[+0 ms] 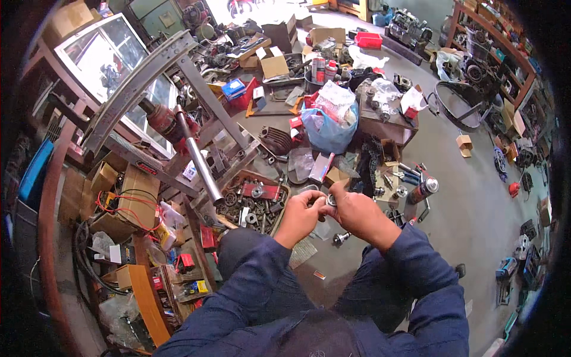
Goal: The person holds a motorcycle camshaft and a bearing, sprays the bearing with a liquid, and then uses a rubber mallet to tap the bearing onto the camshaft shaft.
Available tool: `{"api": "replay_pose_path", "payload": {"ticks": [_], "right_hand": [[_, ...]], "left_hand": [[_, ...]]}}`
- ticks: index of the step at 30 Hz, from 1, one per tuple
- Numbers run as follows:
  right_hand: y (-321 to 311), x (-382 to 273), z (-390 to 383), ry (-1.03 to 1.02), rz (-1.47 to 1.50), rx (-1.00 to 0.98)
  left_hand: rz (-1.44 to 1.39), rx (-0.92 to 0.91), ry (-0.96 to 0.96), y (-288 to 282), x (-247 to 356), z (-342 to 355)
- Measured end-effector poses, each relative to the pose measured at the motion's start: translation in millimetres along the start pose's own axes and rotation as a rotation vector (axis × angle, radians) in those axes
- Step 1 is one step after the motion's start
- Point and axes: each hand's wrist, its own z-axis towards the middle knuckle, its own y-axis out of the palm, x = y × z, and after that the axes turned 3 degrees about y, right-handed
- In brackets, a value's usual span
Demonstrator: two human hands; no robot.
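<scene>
My left hand (302, 215) and my right hand (363, 217) meet in front of me, above the gap between my knees. A small round metal part (332, 200) with a shiny ring-like face is pinched between them, partly hidden by the fingers. The fingers of both hands are closed around it. Just below my right hand, a small metal shaft-like part (340, 239) lies on the floor. To the left of my left hand sits a tray (286, 205) heaped with nuts, gears and other greasy metal pieces. Further right stands a spray can (423, 190).
A steel press frame (178, 49) rises at the left, its metal pipe handle (204, 172) slanting toward the tray. Ahead are a blue plastic bag (328, 134) and a low metal-sided table (386, 126). Cardboard boxes (138, 189) fill the left side; engine parts (410, 30) line the far right.
</scene>
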Motion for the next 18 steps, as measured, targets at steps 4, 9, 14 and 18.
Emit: {"api": "replay_pose_path", "payload": {"ticks": [4,9,14,18], "right_hand": [[7.9,12.8,-0.8,-0.264,-0.005,0.096],[6.2,7.8,1.7,-0.075,0.0,0.118],[-6.7,1.6,-0.2,-0.065,0.046,0.017],[1.7,12.2,-4.9,-0.192,-0.054,0.125]], "left_hand": [[0.15,0.174,0.209,-0.3,-16.3,6.8],[0.242,0.209,0.236,7.0,-11.6,4.1],[0.491,0.322,0.562,6.4,-7.8,5.4],[0.282,0.247,0.311,3.7,-4.8,3.9]]}}
